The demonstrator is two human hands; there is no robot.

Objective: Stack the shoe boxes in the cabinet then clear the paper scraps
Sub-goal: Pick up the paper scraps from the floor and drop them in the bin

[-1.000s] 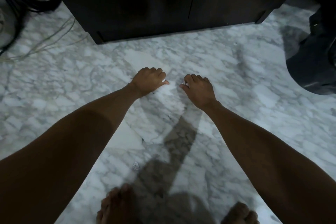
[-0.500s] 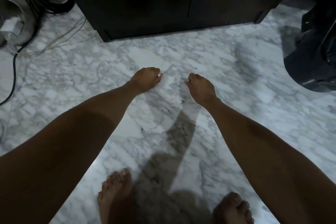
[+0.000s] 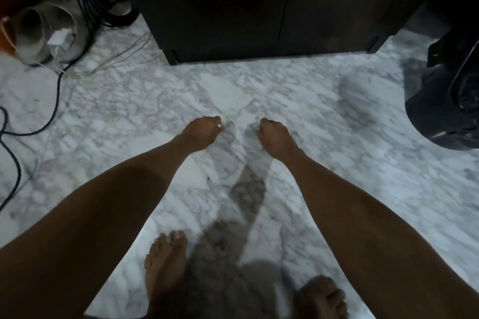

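Note:
My left hand (image 3: pixel 201 134) is curled shut over the marble floor, pinching a small white paper scrap (image 3: pixel 219 126) at its fingertips. Close beside it, my right hand (image 3: pixel 276 138) is also curled shut, and a tiny white paper speck (image 3: pixel 260 129) shows at its thumb. Another small white scrap (image 3: pixel 196 207) lies on the floor between my forearms, near my bare feet. The dark cabinet (image 3: pixel 233 8) stands ahead with both doors closed. No shoe boxes are in view.
A black plastic bag (image 3: pixel 445 101) sits on the floor at the right. Black cables (image 3: pixel 108 8), thin wires and a white adapter (image 3: pixel 60 39) lie at the left beside a round grey object. My bare feet (image 3: pixel 166 264) stand at the bottom.
Both hands have lifted off the floor and curled into fists, and they sit a little farther apart. The view has pulled back, showing more cabinet, cables and my feet.

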